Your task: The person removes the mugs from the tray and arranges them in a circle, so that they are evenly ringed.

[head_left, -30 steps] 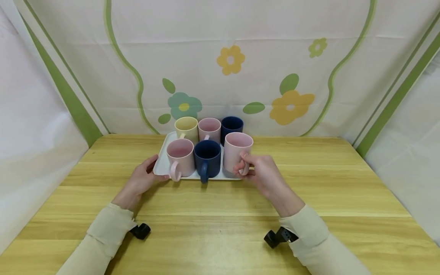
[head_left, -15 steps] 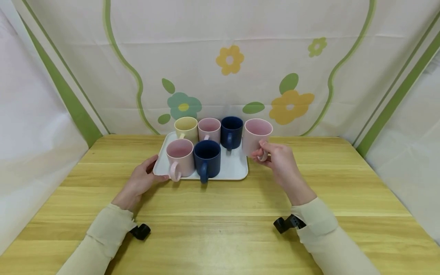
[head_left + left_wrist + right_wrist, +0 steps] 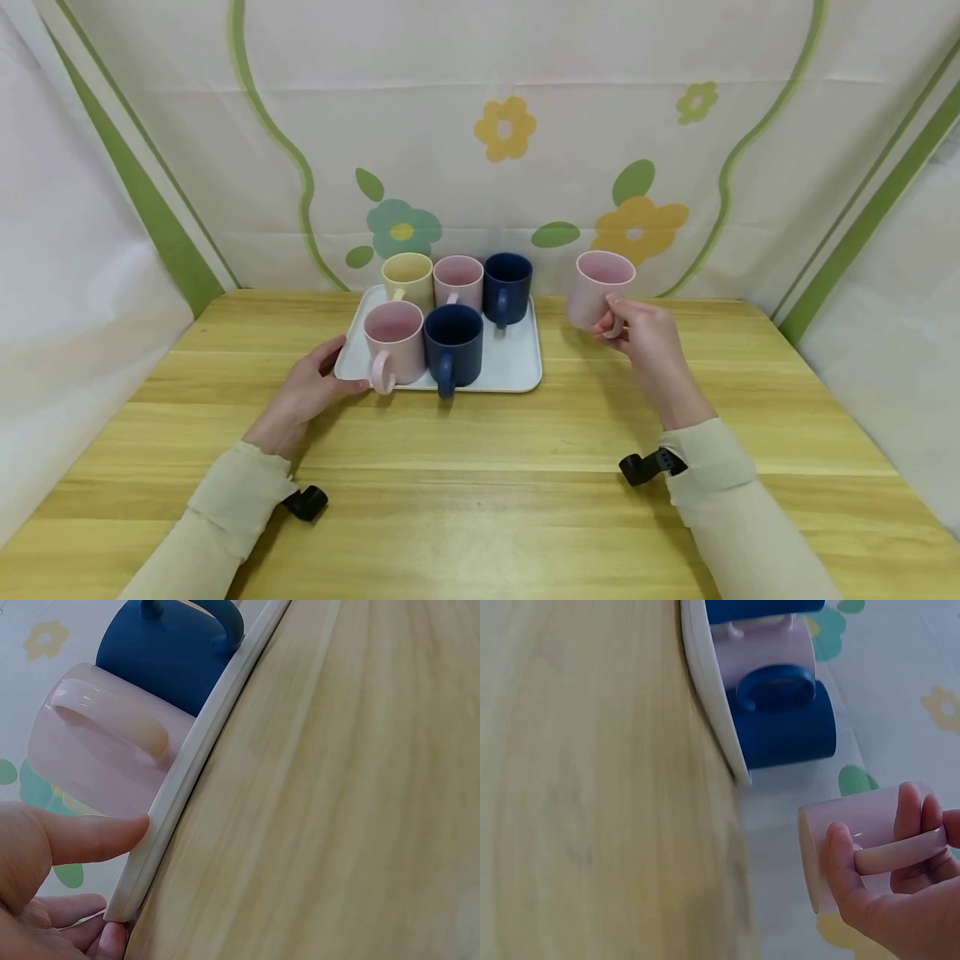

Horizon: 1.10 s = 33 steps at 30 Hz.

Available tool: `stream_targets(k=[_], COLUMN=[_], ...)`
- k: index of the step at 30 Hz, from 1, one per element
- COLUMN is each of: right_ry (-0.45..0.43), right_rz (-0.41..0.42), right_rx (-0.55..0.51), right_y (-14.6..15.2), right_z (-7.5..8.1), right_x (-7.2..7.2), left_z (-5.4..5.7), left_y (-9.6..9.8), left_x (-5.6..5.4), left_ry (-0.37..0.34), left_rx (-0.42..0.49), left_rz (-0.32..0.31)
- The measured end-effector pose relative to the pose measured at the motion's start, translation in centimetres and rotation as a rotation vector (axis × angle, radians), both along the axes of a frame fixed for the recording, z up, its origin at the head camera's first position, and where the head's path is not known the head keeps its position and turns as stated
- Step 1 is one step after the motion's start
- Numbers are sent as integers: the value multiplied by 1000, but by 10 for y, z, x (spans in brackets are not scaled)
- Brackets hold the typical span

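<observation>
My right hand (image 3: pixel 651 337) holds a pink mug (image 3: pixel 596 292) by its handle, raised above the table to the right of the white tray (image 3: pixel 510 367). In the right wrist view the fingers curl through the handle. My left hand (image 3: pixel 309 390) grips the tray's front left corner, thumb on the front rim, fingers round the side. On the tray stand a yellow mug (image 3: pixel 408 279), a pink mug (image 3: pixel 459 282) and a navy mug (image 3: pixel 507 287) at the back. In front of them are another pink mug (image 3: pixel 395 342) and another navy mug (image 3: pixel 453 346), handles toward me.
The wooden table (image 3: pixel 465 500) extends in front and to both sides of the tray. A white curtain (image 3: pixel 577 108) with printed flowers hangs behind the table's back edge. More white cloth hangs on the left and right. Each wrist wears a black camera mount.
The pink mug in my right hand has risen off the tray's front right part and moved right and back, beyond the tray's edge. My left hand and the tray have stayed in place.
</observation>
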State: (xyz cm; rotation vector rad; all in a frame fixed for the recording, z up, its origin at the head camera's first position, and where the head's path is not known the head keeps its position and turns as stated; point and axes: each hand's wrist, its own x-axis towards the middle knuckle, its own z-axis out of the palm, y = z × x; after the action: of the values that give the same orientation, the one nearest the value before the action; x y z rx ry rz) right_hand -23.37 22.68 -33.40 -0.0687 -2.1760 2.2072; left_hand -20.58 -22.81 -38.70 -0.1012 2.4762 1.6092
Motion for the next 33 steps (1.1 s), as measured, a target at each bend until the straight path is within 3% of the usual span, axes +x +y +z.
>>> stream_targets(k=[19, 33], right_ry=[-25, -53], right_rz=[-20, -3], right_rx=[-118, -123], right_y=[39, 48], right_z=[-22, -28], right_x=[-23, -26], left_z=[1, 2], left_y=[3, 2], left_x=[0, 1], left_ry=[-23, 2], left_rx=[10, 13], left_rz=[10, 16])
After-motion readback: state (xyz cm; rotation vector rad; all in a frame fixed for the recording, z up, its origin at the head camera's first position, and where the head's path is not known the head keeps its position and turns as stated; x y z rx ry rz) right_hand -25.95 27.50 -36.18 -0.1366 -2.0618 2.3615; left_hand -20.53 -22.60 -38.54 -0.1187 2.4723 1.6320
